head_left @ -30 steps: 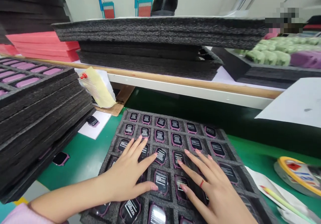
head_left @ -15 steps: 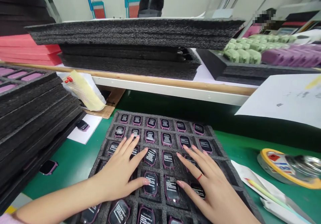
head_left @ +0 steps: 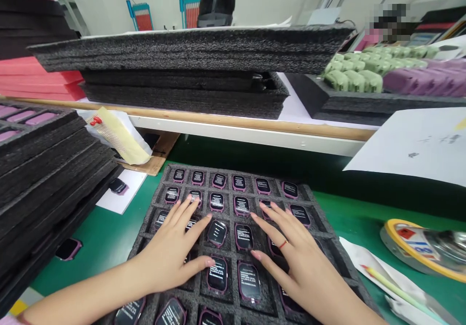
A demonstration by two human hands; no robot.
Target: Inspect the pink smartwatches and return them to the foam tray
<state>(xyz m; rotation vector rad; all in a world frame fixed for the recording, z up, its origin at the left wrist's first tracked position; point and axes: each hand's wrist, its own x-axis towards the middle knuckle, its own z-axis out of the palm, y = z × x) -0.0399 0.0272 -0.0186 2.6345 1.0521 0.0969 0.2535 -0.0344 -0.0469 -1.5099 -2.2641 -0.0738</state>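
Note:
A black foam tray [head_left: 227,247] with square compartments lies before me, holding rows of purple-framed smartwatch bodies, most with white text on lit screens. My left hand [head_left: 178,247] spreads over the left-hand columns, fingers apart. Its thumb tip touches the top edge of one watch [head_left: 217,274], and its index fingertip is at another watch [head_left: 217,232] whose screen shows a short list. My right hand [head_left: 291,247] is spread above the right-hand columns, holding nothing. Its index fingertip is near a watch [head_left: 243,236], and its thumb is beside a lower watch [head_left: 249,282]. Both hands partly hide watches beneath them.
Stacked black foam trays [head_left: 51,179] rise at the left, with a loose watch [head_left: 68,249] beside them. Another watch [head_left: 118,185] lies on white paper. A shelf edge [head_left: 247,129] crosses ahead, carrying more foam. At the right are a yellow-rimmed tin [head_left: 418,247] and a pen [head_left: 396,288].
My right hand has shifted slightly left and up over the tray. The watch by my left index finger has switched from lines of text to a short list. My left hand stays nearly in place.

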